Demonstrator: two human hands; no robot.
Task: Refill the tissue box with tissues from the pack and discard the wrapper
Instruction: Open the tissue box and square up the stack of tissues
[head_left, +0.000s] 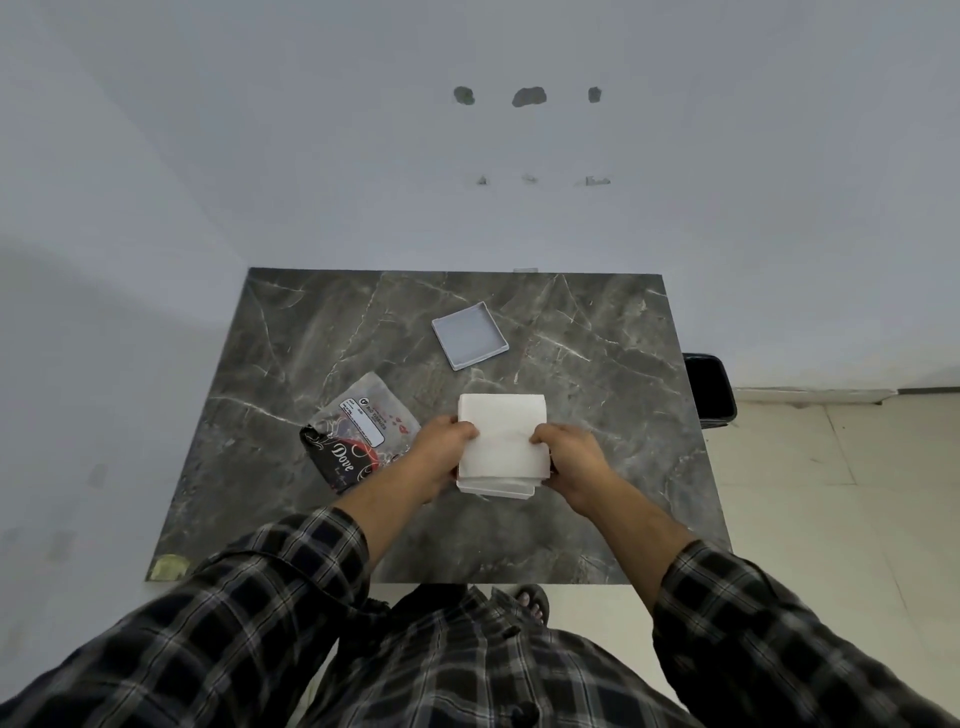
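On the marble table (597, 493), hands grip soft square tissues (503, 434).

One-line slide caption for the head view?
Both hands press a tissue stack into the white box; lid and wrapper aside.

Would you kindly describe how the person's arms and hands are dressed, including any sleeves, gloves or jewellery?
Both arms wear a dark plaid shirt, black and grey checks crossed by thin pale lines. The left sleeve and the right sleeve are pushed up, leaving the forearms bare. The left hand and the right hand are ungloved; no ring, watch or bracelet shows.
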